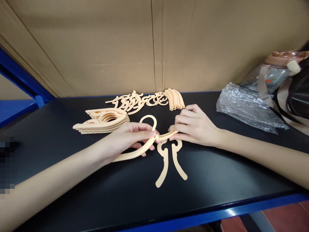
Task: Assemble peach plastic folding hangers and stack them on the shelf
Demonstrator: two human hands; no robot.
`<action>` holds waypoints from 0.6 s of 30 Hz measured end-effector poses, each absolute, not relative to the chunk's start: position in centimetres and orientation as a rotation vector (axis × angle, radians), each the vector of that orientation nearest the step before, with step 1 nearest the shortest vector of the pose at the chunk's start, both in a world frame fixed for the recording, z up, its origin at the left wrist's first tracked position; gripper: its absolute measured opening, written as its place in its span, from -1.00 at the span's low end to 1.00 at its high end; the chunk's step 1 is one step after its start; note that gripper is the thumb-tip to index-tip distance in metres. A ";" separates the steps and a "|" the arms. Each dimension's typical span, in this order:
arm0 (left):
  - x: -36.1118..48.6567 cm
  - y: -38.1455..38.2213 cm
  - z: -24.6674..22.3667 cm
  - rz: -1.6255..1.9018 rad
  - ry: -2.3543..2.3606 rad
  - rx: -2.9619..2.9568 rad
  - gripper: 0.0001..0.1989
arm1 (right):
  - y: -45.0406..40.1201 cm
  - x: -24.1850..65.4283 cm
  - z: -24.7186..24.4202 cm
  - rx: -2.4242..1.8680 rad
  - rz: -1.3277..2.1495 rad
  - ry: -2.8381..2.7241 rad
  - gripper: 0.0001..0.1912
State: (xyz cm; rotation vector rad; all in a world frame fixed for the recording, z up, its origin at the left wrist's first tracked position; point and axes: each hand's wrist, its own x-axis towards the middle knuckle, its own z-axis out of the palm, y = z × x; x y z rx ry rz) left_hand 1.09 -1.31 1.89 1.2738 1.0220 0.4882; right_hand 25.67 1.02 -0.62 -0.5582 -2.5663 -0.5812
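My L hand (132, 134) pinches the hooked pc (143, 149) nr its joint; my R hand (193, 124) pinches the curved strip (167, 135), long axis approx. L–R, its end at that joint, L hand nearer. Both pcs btwn my hands, mid-desk (120, 199); 2 flat pcs (164, 167) twd front edge.

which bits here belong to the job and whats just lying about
Likely the job:
hooked piece, left hand
curved piece, right hand
two flat parts
stacked beige pieces
heap of parts
row of curved parts

Seemingly lying about:
crumpled clear plastic
lidded bottle
beige strap
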 end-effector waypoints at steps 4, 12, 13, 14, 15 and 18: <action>1.2 -1.5 1.7 0.496 1.013 1.359 -0.82 | 0.9 25.7 -0.5 -0.510 -0.687 -2.576 -0.61; 1.4 -1.4 2.0 0.510 1.032 1.454 -0.83 | 0.7 25.6 -0.5 -0.507 -0.725 -2.592 -0.57; 1.4 -1.4 2.1 0.506 1.035 1.468 -0.82 | 0.7 25.6 -0.5 -0.502 -0.719 -2.592 -0.57; 1.4 -1.4 2.1 0.502 1.036 1.480 -0.81 | 0.6 25.6 -0.6 -0.498 -0.714 -2.591 -0.57; 1.4 -1.4 2.1 0.499 1.037 1.489 -0.80 | 0.6 25.6 -0.6 -0.496 -0.710 -2.589 -0.57; 1.3 -1.3 2.0 0.488 1.042 1.494 -0.79 | 0.5 25.7 -0.8 -0.494 -0.711 -2.579 -0.57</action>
